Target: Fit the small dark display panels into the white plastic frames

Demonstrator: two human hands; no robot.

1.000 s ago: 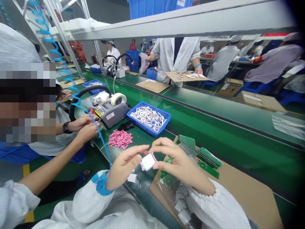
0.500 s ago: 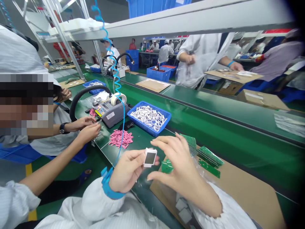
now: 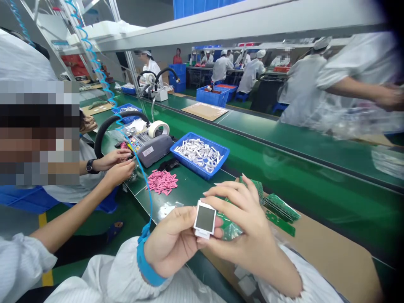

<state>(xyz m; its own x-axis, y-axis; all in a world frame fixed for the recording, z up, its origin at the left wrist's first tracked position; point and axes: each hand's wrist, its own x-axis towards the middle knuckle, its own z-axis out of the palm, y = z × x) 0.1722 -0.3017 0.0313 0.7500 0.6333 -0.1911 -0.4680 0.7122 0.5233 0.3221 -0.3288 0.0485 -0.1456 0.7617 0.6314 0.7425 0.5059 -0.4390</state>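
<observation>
A small white-framed LCD screen [image 3: 205, 219] with a grey display face is pinched in my left hand [image 3: 172, 237], which wears a blue wrist strap. My thumb lies along the screen's left edge, and the fingers support it from behind. From the other side, my right hand [image 3: 244, 223] spans the same screen, its thumb at the bottom edge and its index fingertip at the top edge. Beyond my right hand are green circuit boards [image 3: 280, 208]. Clear plastic [image 3: 233, 231] lies partly hidden behind that hand.
A blue tray [image 3: 200, 155] holds many white frames. Pink strips [image 3: 162, 182] lie heaped beside it, near a grey machine [image 3: 154, 149] with a tape roll [image 3: 158, 128]. A co-worker's hands [image 3: 121, 164] work at left. Cardboard [image 3: 325, 252] covers the bench at right. A blue coiled cord [image 3: 148, 189] runs to my wrist.
My right hand has closed in on the screen, its thumb and index finger now at the edges. The screen has come lower and closer. A person across the bench has moved right.
</observation>
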